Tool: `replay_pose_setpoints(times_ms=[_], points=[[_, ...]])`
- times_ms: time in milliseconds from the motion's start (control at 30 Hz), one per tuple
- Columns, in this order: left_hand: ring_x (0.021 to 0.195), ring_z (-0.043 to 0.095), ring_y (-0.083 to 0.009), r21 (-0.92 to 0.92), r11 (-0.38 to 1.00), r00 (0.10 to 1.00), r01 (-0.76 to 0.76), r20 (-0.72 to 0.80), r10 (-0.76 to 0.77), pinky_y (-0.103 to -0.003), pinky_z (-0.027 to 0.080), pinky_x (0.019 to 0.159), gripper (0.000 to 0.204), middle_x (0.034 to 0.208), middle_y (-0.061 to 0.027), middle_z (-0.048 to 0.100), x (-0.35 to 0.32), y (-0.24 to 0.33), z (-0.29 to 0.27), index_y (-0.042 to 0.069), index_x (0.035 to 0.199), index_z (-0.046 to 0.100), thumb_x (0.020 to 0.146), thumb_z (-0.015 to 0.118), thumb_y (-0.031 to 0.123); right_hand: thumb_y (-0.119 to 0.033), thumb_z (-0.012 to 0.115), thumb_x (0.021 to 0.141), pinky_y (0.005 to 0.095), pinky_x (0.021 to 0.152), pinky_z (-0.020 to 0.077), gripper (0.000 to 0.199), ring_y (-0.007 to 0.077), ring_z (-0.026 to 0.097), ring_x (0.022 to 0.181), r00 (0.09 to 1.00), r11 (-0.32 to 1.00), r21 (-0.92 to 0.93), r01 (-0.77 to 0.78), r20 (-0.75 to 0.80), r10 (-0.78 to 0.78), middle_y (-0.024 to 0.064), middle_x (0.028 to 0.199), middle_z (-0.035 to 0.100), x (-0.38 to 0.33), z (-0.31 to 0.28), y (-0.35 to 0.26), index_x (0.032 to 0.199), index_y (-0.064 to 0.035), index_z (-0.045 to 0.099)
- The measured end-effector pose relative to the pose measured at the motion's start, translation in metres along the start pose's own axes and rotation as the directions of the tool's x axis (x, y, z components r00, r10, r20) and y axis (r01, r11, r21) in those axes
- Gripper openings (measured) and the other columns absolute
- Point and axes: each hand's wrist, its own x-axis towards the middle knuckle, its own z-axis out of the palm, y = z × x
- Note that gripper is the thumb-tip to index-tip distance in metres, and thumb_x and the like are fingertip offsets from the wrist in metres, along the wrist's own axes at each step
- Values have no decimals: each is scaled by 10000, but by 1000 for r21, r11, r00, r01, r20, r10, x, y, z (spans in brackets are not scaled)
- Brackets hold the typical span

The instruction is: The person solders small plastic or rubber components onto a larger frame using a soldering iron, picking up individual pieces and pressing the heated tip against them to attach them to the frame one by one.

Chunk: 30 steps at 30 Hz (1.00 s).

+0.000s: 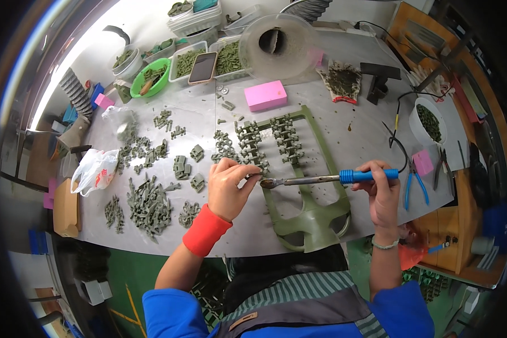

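My right hand (382,194) is closed round the blue handle of a soldering iron (315,179), whose metal shaft points left across a green plastic frame (307,222). The iron's dark, broad tip ends right beside the fingers of my left hand (226,188). Those fingers are pinched together on a small green piece, mostly hidden by the fingertips. Beyond my hands, rows of small green plastic parts (287,141) lie along the frame's far half. More loose parts (225,146) lie to the left of these rows.
Piles of small green parts (150,208) cover the table's left side, near a white plastic bag (96,170). Farther back are a pink block (265,96), a phone (203,68) and a green bowl (164,84). Blue-handled pliers (416,188) and a white tub (416,125) stand right.
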Motion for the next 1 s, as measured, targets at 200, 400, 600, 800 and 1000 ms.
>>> replay_pose_setpoints(times_ms=[200,400,600,800,1000], points=[[773,541,-170,20,1000,1000,-15,16,14,-311,377,746,154,745,31,674,1,-2,7,150,864,724,723,777,121,-204,570,949,277,614,571,228,165,652,638,1000,999,38,9,-25,-8,104,833,654,2,3,11,918,16,622],[773,539,-170,33,999,999,-24,28,23,-314,376,755,153,743,37,678,3,-3,9,153,860,723,720,780,130,-203,571,949,283,615,573,229,166,654,633,1000,999,44,-21,-3,22,109,847,658,4,6,14,921,19,620],[776,545,-166,41,999,1000,-16,26,15,-311,374,759,151,750,40,680,1,-4,5,155,855,722,718,782,131,-179,567,943,291,600,570,214,172,645,632,999,999,-10,40,5,-40,118,846,653,5,0,0,936,28,620],[807,565,-173,-87,996,998,-29,51,33,-309,435,761,142,813,5,693,14,-11,-2,116,894,716,758,759,116,-177,576,929,275,543,552,202,159,618,618,1000,999,-36,6,-25,-7,91,820,623,4,-13,-19,902,21,609],[818,617,-268,267,922,941,282,-267,-210,-360,493,739,135,899,-99,650,37,-159,-49,48,960,643,826,626,41,-164,553,938,256,516,540,183,152,612,636,999,1000,-8,-13,40,13,88,816,601,3,-6,-21,869,-1,599]])
